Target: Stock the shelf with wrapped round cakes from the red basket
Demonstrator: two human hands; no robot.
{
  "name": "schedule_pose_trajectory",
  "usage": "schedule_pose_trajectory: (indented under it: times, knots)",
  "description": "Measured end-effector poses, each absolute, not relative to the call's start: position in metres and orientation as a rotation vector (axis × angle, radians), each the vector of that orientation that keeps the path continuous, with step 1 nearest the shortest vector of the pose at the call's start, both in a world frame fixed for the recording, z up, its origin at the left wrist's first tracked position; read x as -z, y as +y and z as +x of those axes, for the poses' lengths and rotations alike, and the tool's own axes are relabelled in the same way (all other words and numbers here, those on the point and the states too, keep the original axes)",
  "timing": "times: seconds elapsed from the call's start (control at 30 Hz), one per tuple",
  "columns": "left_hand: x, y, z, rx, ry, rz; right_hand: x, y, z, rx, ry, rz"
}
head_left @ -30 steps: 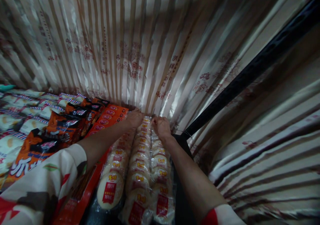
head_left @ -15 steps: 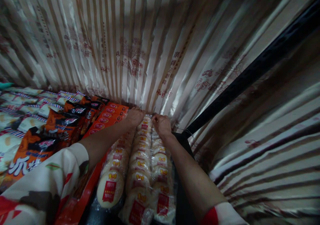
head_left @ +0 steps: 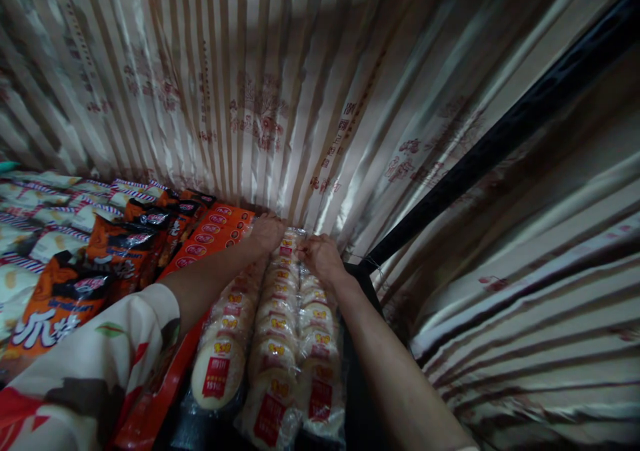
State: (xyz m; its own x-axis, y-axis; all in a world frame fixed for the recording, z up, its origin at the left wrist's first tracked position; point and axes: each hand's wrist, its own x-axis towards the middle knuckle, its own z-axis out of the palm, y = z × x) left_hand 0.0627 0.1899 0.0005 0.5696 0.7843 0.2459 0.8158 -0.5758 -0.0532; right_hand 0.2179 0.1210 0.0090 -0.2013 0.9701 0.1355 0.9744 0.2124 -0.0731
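Observation:
Three rows of round white crackers in clear packets with red and yellow labels run away from me: a left row (head_left: 218,371), a middle row (head_left: 274,357) and a right row (head_left: 320,344). At the far end, my left hand (head_left: 269,232) is closed at the back of the left and middle rows, its fingertips partly hidden. Beside it my right hand (head_left: 321,256) has its fingers bent and pinched on the clear wrap of a cracker packet at the back of the middle and right rows.
Orange-red packaging (head_left: 207,234) lies left of the crackers. Farther left stand orange and black snack bags (head_left: 65,304) and white snack bags (head_left: 55,244). A striped curtain (head_left: 240,71) hangs close behind. A black post (head_left: 480,151) slants up at the right.
My right hand has shifted slightly left toward the middle row, with its fingers closer in. My left hand stays at the back of the rows. The view has moved slightly.

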Motion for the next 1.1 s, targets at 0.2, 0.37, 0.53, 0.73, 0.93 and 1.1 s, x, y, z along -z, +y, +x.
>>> schedule_pose_trajectory:
  times: [0.2,0.37,0.53,0.73,0.93,1.1]
  knots:
    - [0.0,0.19,0.062,0.327,-1.339,-2.64,-0.012,0.118,0.213,0.027,-2.312,-1.926]
    - [0.0,0.191,0.061,0.319,-1.335,-2.645,-0.009,0.116,0.213,0.091,-2.331,-1.895]
    - [0.001,0.192,0.059,0.342,-1.298,-2.656,-0.003,0.117,0.212,0.18,-2.267,-1.922]
    - [-0.002,0.187,0.054,0.443,-1.231,-2.656,-0.004,0.118,0.21,0.192,-2.219,-1.953]
    - [-0.013,0.168,0.048,0.449,-0.984,-2.819,-0.004,0.119,0.209,0.231,-2.203,-1.96]
    - [-0.017,0.152,0.045,0.334,-0.92,-2.89,-0.006,0.117,0.206,0.245,-2.187,-1.972]
